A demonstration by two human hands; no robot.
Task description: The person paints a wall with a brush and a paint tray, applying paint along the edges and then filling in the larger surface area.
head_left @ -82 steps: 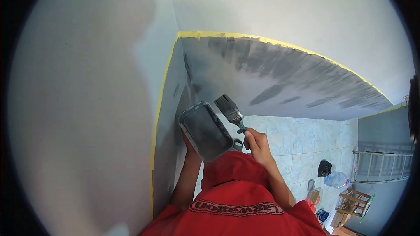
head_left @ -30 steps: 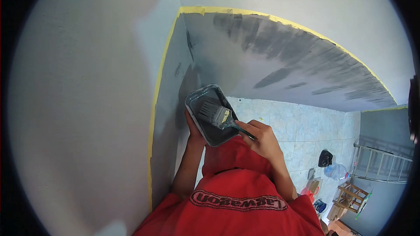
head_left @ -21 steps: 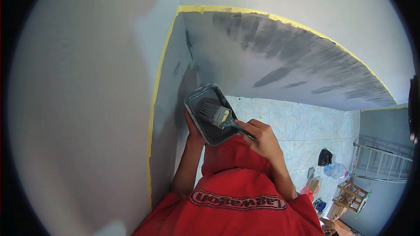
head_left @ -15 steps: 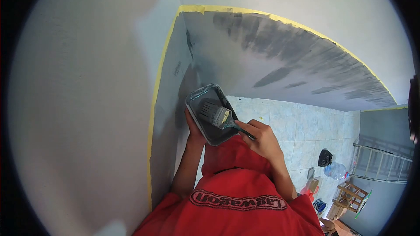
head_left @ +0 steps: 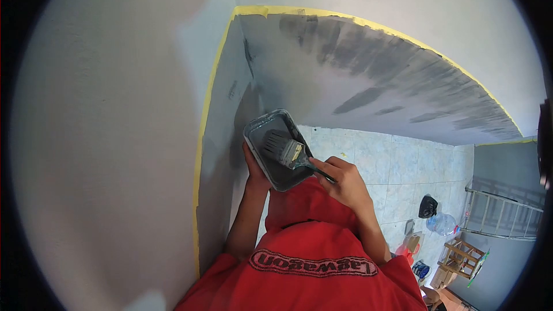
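My left hand (head_left: 254, 167) grips a dark rectangular paint tray (head_left: 288, 181) from its left side, its fingers partly hidden beneath. Grey paint coats the inside of the tray and smears its rim. In my right hand (head_left: 344, 181) is a paintbrush (head_left: 292, 154), held by its dark green handle with the fingers closed around it. The bristles, wet with grey paint, rest in or just over the tray and point to the upper left. Ahead, the lower wall (head_left: 311, 89) carries dark grey brush strokes, mostly under a strip of yellow masking tape (head_left: 368, 23).
Close on my left stands a wall with vertical yellow tape (head_left: 201, 155). Pale blue floor tiles (head_left: 368, 164) spread below. Toward the right are a black bag (head_left: 428, 207), a large clear water bottle (head_left: 442, 224), a metal ladder (head_left: 504, 214) and a wooden stool (head_left: 461, 257).
Almost nothing differs. Both hands, the tray and the brush keep nearly the same place, with only a very slight shift of the whole view.
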